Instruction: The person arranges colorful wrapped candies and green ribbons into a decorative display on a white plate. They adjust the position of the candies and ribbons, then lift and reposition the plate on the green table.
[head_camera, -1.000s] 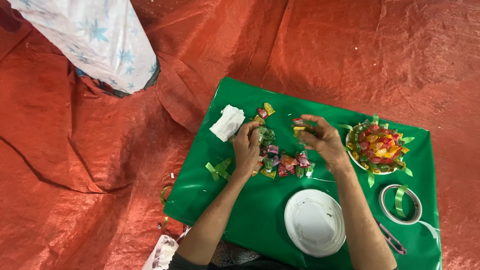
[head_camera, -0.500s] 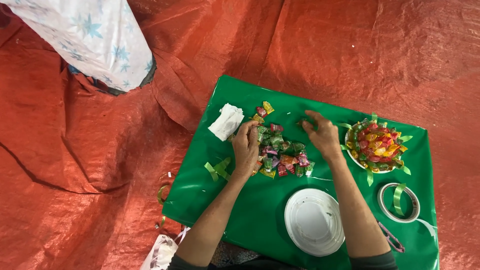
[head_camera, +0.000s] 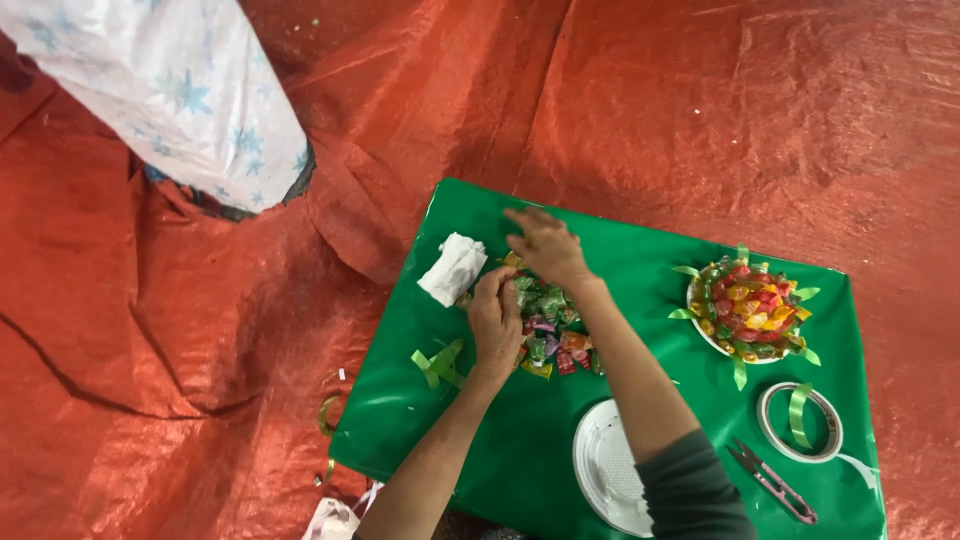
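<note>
The left hand (head_camera: 495, 322) is resting on a little pile of shiny wrapped candies (head_camera: 547, 330) in the middle of the smooth green sheet (head_camera: 480, 440), its fingers curled together on one at the pile's edge. The right hand (head_camera: 545, 248) is lying flat at the far side of the pile, fingers spread apart, holding nothing. A crumpled white tissue (head_camera: 453, 268) is sitting just beside them. A round white plate (head_camera: 606, 467) is lying near the arms.

You're seeing sweets (head_camera: 548, 330) lying mid-sheet (head_camera: 620, 420), tissue (head_camera: 453, 268) to their left, the filled plate (head_camera: 748, 308) right, the empty plate (head_camera: 608, 468) nearer.
</note>
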